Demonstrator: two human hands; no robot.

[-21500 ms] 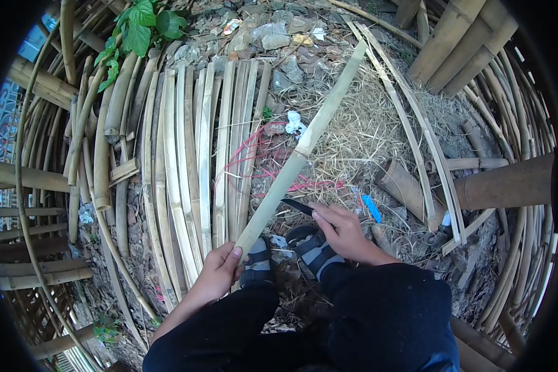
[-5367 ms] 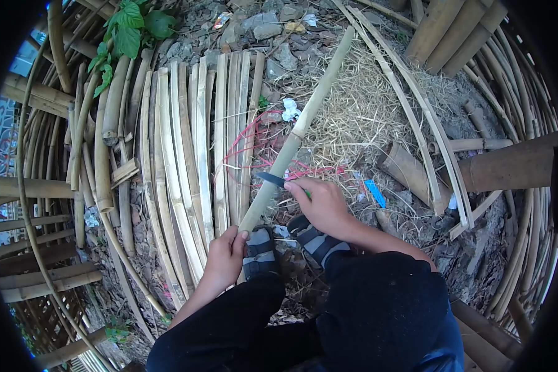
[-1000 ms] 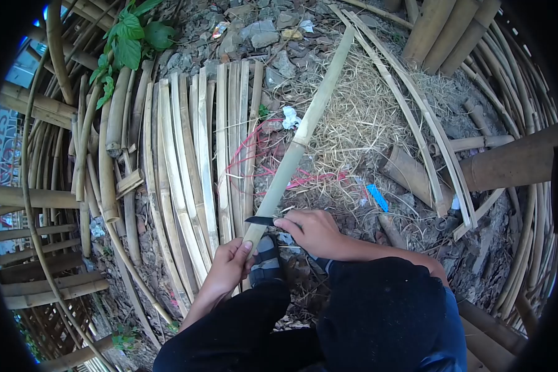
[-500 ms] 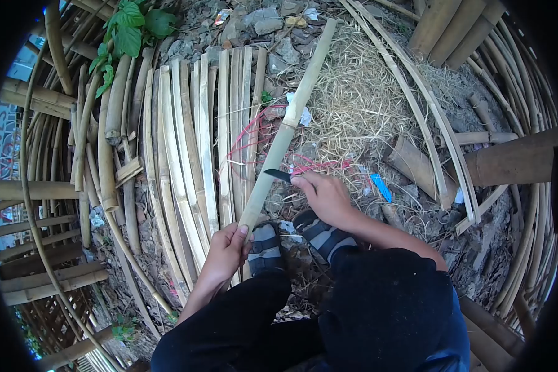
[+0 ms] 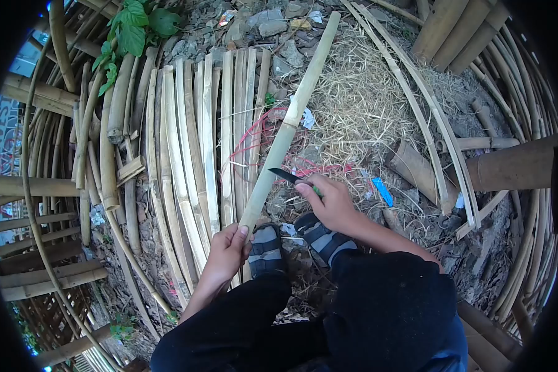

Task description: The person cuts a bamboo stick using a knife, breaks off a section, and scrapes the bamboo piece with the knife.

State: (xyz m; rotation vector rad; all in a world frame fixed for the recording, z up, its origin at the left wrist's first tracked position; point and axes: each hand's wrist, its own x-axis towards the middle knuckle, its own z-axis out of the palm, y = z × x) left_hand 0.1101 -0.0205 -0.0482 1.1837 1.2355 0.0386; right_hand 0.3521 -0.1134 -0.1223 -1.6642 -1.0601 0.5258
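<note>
A long pale-green bamboo strip slants up and away from me, with a node near its middle. Its near end is in the grip of my left hand, thumb on top. My right hand is closed round the handle of a dark-bladed knife. The blade's tip is at the strip's right edge, below the node; whether it touches is hard to tell. Most of the handle is hidden by my fingers.
Split bamboo slats lie side by side on the left. Straw-like shavings cover the ground ahead, near pink string and a blue scrap. Long strips and thick bamboo poles are at the right. My sandalled feet are below.
My right hand has turned slightly, so the knife blade points more up and left along the strip's edge. The left hand keeps its hold; the view has shifted a little.
</note>
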